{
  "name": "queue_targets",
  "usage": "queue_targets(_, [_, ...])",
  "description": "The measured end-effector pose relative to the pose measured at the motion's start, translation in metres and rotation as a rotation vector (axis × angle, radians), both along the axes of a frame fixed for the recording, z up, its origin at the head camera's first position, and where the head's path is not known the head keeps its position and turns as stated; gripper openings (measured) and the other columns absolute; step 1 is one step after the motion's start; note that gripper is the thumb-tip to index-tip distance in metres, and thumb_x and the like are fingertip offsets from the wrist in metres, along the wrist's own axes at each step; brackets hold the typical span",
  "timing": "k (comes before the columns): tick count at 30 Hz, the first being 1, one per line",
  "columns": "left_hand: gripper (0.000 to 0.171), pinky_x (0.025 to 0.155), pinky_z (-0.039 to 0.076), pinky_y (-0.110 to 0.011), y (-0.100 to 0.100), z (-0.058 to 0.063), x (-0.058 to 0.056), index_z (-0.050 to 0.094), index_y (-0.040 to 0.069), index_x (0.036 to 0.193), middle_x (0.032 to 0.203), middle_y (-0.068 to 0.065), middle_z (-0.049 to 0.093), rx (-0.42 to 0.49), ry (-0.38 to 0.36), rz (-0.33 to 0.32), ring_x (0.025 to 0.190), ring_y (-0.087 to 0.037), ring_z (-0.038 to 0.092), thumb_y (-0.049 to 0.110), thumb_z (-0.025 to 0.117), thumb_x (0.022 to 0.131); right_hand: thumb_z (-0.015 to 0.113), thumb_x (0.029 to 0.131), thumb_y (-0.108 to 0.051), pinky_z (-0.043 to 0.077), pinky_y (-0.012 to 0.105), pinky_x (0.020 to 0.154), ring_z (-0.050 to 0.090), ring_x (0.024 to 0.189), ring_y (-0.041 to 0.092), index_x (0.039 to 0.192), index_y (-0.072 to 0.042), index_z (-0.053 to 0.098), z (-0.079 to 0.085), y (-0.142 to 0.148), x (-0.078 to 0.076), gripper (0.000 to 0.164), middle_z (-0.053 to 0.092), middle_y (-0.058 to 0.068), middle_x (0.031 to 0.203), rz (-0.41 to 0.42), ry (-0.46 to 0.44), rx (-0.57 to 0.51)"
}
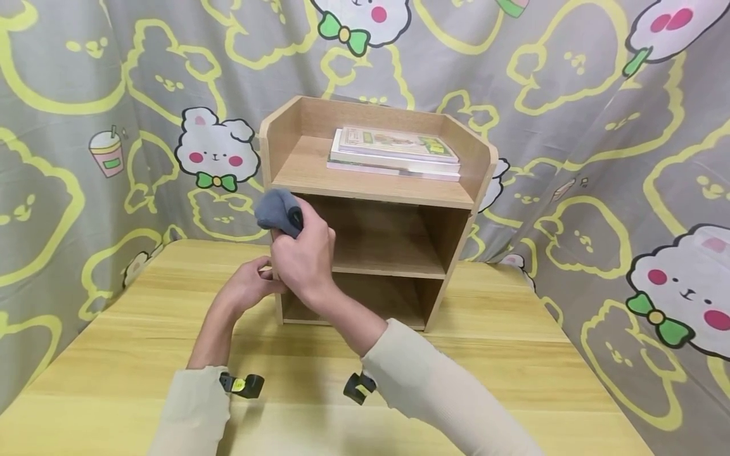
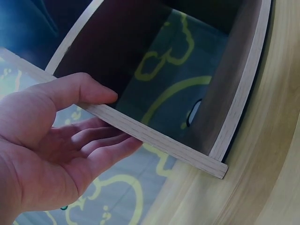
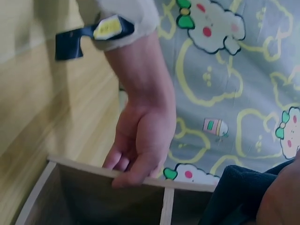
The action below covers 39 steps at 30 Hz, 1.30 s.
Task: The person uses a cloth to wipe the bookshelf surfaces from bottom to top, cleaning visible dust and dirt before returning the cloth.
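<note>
A small wooden bookshelf [image 1: 373,190] with an open top tray and two compartments stands on the table. My right hand [image 1: 305,254] grips a folded grey-blue cloth [image 1: 275,211] at the shelf's left side, by the front edge of the upper compartment. Lower on that same side, my left hand [image 1: 246,288] holds the side panel. In the left wrist view, its thumb lies on the inner side of the panel edge [image 2: 164,143] and its fingers lie on the outer side. The cloth [image 3: 239,192] shows dark at the bottom of the right wrist view, partly cut off.
Several books [image 1: 393,152] lie stacked on the top tray of the shelf. Grey patterned curtains [image 1: 570,126] surround the wood-grain table [image 1: 485,373] at the back and both sides. Black camera mounts [image 1: 246,385] sit on the sleeves.
</note>
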<state>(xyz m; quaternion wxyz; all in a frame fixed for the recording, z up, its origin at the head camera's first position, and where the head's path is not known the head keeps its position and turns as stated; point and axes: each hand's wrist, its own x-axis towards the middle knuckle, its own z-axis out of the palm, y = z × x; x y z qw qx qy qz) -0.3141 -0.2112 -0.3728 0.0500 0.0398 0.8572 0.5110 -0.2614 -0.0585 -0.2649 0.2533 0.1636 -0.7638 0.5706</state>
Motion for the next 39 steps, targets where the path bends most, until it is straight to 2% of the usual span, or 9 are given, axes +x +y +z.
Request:
queue_targets(5, [0.064, 0.112, 0.038, -0.057, 0.001, 0.002, 0.0, 0.047, 0.007, 0.147, 0.138, -0.019, 0.063, 0.002, -0.012, -0.003, 0.135, -0.037, 0.053, 0.021, 0.071, 0.089, 0.059, 0.081, -0.004, 0.051, 0.025, 0.078, 0.065, 0.088, 0.011, 0.124, -0.02, 0.071, -0.003, 0.0, -0.011, 0.048, 0.076, -0.003, 0.104, 0.01, 0.001, 0.018])
queue_targets(9, [0.063, 0.113, 0.037, -0.058, 0.002, 0.002, 0.0, 0.046, 0.005, 0.147, 0.143, -0.021, 0.059, 0.006, -0.026, -0.001, 0.137, -0.04, 0.051, 0.018, 0.069, 0.089, 0.057, 0.076, -0.002, 0.047, 0.025, 0.073, 0.062, 0.084, 0.014, 0.119, -0.021, 0.071, -0.006, 0.0, -0.018, 0.049, 0.075, -0.004, 0.1, -0.016, 0.004, 0.035])
queue_targets(14, [0.061, 0.113, 0.037, -0.058, 0.004, 0.0, -0.001, 0.047, 0.004, 0.144, 0.141, -0.021, 0.06, 0.038, -0.009, -0.008, 0.135, -0.04, 0.053, 0.015, 0.069, 0.089, 0.056, 0.077, -0.001, 0.044, 0.026, 0.069, 0.061, 0.084, 0.018, 0.119, -0.019, 0.07, -0.008, 0.002, -0.026, 0.048, 0.073, -0.001, 0.099, -0.038, 0.002, 0.067])
queue_targets(21, [0.065, 0.114, 0.036, -0.059, 0.003, -0.001, -0.002, 0.044, 0.005, 0.148, 0.142, -0.022, 0.058, 0.037, -0.01, -0.014, 0.137, -0.041, 0.051, 0.014, 0.069, 0.088, 0.057, 0.079, -0.002, 0.041, 0.026, 0.067, 0.058, 0.084, 0.02, 0.119, -0.016, 0.067, -0.006, 0.005, -0.032, 0.043, 0.07, 0.001, 0.097, -0.007, -0.027, 0.135])
queue_targets(29, [0.062, 0.114, 0.034, -0.061, -0.003, -0.003, 0.002, 0.045, 0.004, 0.145, 0.147, -0.024, 0.053, 0.033, -0.034, -0.002, 0.14, -0.043, 0.046, 0.014, 0.069, 0.089, 0.061, 0.083, -0.009, 0.046, 0.027, 0.069, 0.061, 0.086, 0.02, 0.113, -0.017, 0.069, -0.01, -0.002, -0.034, 0.033, 0.071, -0.002, 0.094, -0.009, -0.147, 0.132])
queue_targets(34, [0.063, 0.114, 0.036, -0.059, -0.003, -0.002, 0.001, 0.044, 0.003, 0.146, 0.145, -0.023, 0.055, 0.049, -0.018, -0.007, 0.138, -0.041, 0.05, 0.012, 0.068, 0.088, 0.063, 0.085, -0.011, 0.047, 0.029, 0.07, 0.062, 0.088, 0.022, 0.116, -0.014, 0.067, -0.016, -0.002, -0.039, 0.031, 0.073, 0.003, 0.098, -0.005, -0.208, 0.122])
queue_targets(39, [0.069, 0.114, 0.036, -0.058, 0.001, -0.001, 0.0, 0.042, 0.002, 0.149, 0.142, -0.023, 0.058, 0.053, -0.013, -0.019, 0.136, -0.04, 0.052, 0.012, 0.069, 0.087, 0.063, 0.087, -0.013, 0.048, 0.032, 0.073, 0.061, 0.087, 0.025, 0.109, -0.009, 0.066, -0.018, 0.001, -0.044, 0.022, 0.071, 0.007, 0.096, -0.008, -0.291, 0.08])
